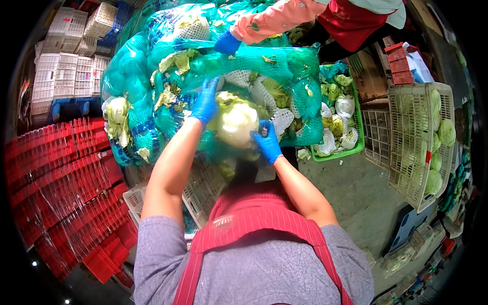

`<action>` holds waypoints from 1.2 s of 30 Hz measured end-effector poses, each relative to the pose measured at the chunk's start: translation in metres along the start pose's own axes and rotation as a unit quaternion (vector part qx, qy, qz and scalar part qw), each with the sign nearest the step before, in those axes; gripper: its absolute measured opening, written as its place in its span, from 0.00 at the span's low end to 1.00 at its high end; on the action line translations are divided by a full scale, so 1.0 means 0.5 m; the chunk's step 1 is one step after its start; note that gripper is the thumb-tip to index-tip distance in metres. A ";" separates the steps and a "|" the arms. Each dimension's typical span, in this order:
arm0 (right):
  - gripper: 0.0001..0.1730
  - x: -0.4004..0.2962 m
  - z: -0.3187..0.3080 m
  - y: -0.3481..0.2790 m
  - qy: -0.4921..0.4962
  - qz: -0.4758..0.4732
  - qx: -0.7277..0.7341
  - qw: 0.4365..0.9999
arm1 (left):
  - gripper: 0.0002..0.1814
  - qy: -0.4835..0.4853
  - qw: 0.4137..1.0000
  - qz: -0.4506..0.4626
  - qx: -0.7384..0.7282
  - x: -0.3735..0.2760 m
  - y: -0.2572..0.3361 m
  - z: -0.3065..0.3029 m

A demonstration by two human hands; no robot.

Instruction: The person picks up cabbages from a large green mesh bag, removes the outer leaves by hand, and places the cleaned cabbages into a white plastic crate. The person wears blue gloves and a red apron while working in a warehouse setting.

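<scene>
A pale head of cabbage or lettuce point(239, 122) is in front of me, over an opened green net-and-plastic bag point(301, 61). My left hand point(206, 101), in a blue glove, is at its left side with the fingers stretched out and nothing visible in them. Against its lower right side, my right hand point(268, 143), also gloved in blue, has its fingers curled around a small dark object point(264, 132), too small to identify. More heads in white foam nets point(282, 119) lie to the right inside the bag.
Other filled green bags point(127, 82) surround this one, with loose leaves on top. Another person's blue-gloved hand point(228, 42) rests at the far bag edge. A green crate point(356, 146) of netted heads stands right. Red crates point(65, 183) are stacked left; a white crate point(410, 152) stands far right.
</scene>
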State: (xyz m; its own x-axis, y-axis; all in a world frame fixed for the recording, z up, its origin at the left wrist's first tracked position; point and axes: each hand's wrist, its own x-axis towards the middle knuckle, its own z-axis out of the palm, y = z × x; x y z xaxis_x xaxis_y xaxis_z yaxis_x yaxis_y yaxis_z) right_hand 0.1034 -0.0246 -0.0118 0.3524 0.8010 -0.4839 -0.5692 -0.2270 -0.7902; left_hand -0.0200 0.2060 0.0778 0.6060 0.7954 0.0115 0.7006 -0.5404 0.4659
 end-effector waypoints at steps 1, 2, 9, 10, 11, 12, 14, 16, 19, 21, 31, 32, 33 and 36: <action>0.30 -0.003 0.012 -0.038 0.008 0.026 0.005 1.000 | 0.39 -0.004 0.999 0.033 0.005 0.001 0.035 -0.017; 0.30 -0.003 0.019 -0.066 0.014 0.053 0.011 0.998 | 0.41 -0.008 0.998 0.066 0.010 -0.017 0.069 -0.042; 0.26 0.024 0.034 -0.079 0.008 0.033 -0.024 0.999 | 0.56 -0.115 0.993 0.029 -0.018 -0.142 0.106 -0.020; 0.26 0.032 0.034 -0.074 -0.001 0.013 -0.042 0.999 | 0.59 -0.114 0.993 0.008 -0.036 -0.140 0.102 -0.020; 0.26 0.039 0.034 -0.071 -0.009 -0.008 -0.061 0.998 | 0.61 -0.113 0.992 -0.012 -0.055 -0.136 0.097 -0.021; 0.26 0.044 0.041 -0.078 -0.003 -0.002 -0.071 0.997 | 0.63 -0.113 0.990 -0.032 -0.072 -0.134 0.090 -0.022; 0.26 0.052 0.057 -0.092 0.009 0.009 -0.091 0.996 | 0.66 -0.110 0.990 -0.045 -0.081 -0.132 0.075 -0.019; 0.26 0.052 0.067 -0.115 -0.009 -0.001 -0.090 0.996 | 0.68 -0.099 0.990 -0.059 -0.087 -0.138 0.062 -0.017; 0.24 0.049 0.094 -0.119 -0.005 -0.123 -0.158 0.980 | 0.68 -0.044 0.987 -0.085 -0.131 -0.176 0.049 -0.002; 0.24 0.042 0.121 -0.131 -0.006 -0.146 -0.199 0.969 | 0.68 -0.026 0.984 -0.084 -0.158 -0.194 0.035 -0.015; 0.19 0.007 0.242 -0.070 -0.159 -0.011 -0.230 0.960 | 0.64 -0.031 0.982 -0.128 -0.137 -0.279 -0.055 -0.193; 0.19 0.012 0.241 -0.055 -0.143 -0.001 -0.290 0.946 | 0.65 -0.023 0.983 -0.164 -0.073 -0.280 -0.039 -0.184; 0.19 0.015 0.242 -0.044 -0.127 0.010 -0.350 0.928 | 0.66 -0.009 0.988 -0.143 -0.055 -0.295 -0.059 -0.155; 0.17 -0.010 0.240 -0.106 -0.093 -0.069 -0.446 0.887 | 0.66 0.036 0.986 -0.152 -0.055 -0.289 -0.052 -0.109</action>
State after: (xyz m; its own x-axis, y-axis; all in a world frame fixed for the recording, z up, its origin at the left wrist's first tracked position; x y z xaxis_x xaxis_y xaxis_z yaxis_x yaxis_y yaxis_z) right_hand 0.0426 0.0499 0.0778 0.1975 0.9141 -0.3540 0.3142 -0.4011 -0.8605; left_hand -0.1463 0.1198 0.1123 0.3432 0.9356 -0.0829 0.7984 -0.2441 0.5504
